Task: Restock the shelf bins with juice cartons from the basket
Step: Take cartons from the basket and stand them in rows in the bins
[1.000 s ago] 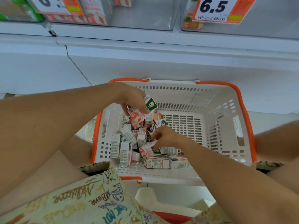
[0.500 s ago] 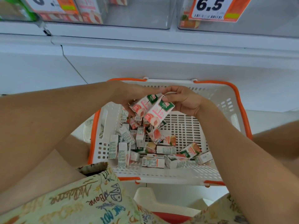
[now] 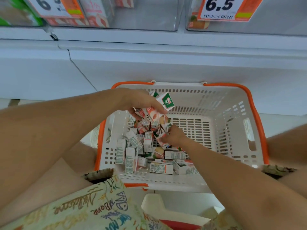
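A white basket [image 3: 232, 143] with orange handles sits in front of me, its left half filled with several small juice cartons [image 3: 161, 168]. Above the basket's left side my left hand [image 3: 141, 102] grips a bunch of cartons [image 3: 163, 105], one showing a green "100%" top. Lower down, my right hand [image 3: 172, 138] reaches into the pile and pinches a carton [image 3: 160, 136] with a red and white face. Clear shelf bins [image 3: 146, 14] run along the top of the view, the left one holding a few cartons.
Price tags [image 3: 221, 7] reading 6.5 hang on the bin fronts. A white shelf ledge [image 3: 166, 47] runs between the bins and the basket. My knees flank the basket, and a white stool part [image 3: 157, 208] shows below it.
My right hand left the cartons held up by my left hand and dropped back into the pile, taking hold of another carton. My left hand stays raised with its bunch.
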